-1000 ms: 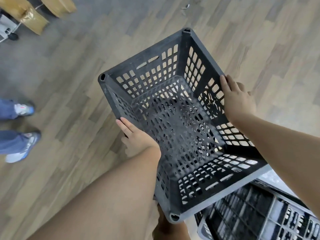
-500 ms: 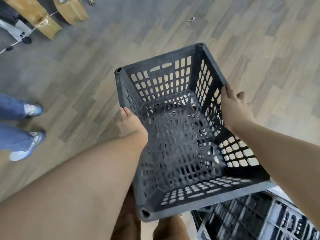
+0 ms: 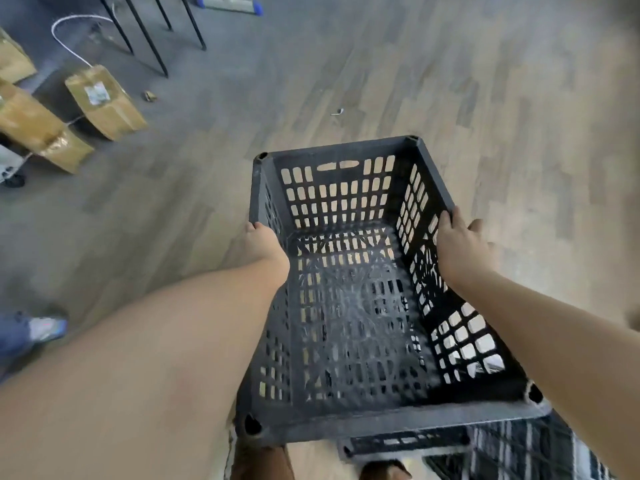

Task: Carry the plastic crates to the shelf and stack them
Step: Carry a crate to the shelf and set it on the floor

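the crate (image 3: 349, 306) sits in the middle of the view above the floor (image 3: 450, 98), with the left hand (image 3: 261, 242) on the outside of its left wall and the right hand (image 3: 459, 245) on the rim of its right wall. another crate (image 3: 519, 452) lies below and to the right of it at the bottom edge, while three cardboard boxes (image 3: 104, 102) lie on the floor far to the left, ahead of the carried crate. thin furniture legs (image 3: 149, 36) stand behind the boxes at the top left, a cable (image 3: 69, 39) runs on the floor beside them, and another person's shoe (image 3: 46, 329) is at the left edge beside the left forearm
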